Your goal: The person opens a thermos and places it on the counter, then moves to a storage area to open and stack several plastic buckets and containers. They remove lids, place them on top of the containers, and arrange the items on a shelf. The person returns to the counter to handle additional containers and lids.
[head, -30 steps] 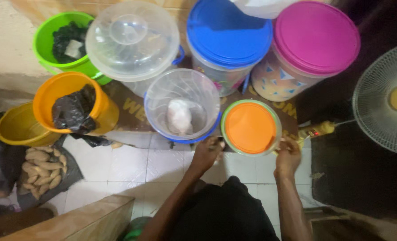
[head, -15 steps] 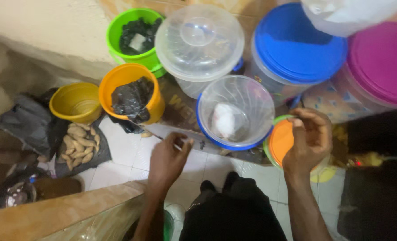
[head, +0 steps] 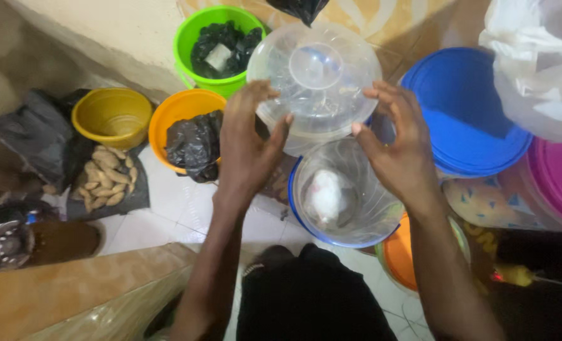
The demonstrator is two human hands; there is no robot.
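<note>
A clear plastic lid (head: 315,79) covers a round container at the top centre. My left hand (head: 246,148) reaches up to its left edge, fingers spread and touching the rim. My right hand (head: 397,148) is at its right edge, fingers apart, close to or touching the rim. Just below the lid stands a blue-rimmed clear tub (head: 341,199) with a white lump inside. An orange lid (head: 399,256) lies partly hidden under my right forearm.
A green bucket (head: 195,31) of dark bags, an orange bucket (head: 180,113) with a black bag and a yellow bowl (head: 110,117) stand at left. Tubers (head: 104,177) lie on black plastic. A blue lid (head: 464,107), a pink lid (head: 561,183) and a white bag (head: 539,57) fill the right.
Both hands left the orange lid and rose to the clear lid's two sides. The view shifted so the orange lid now sits low under my right arm.
</note>
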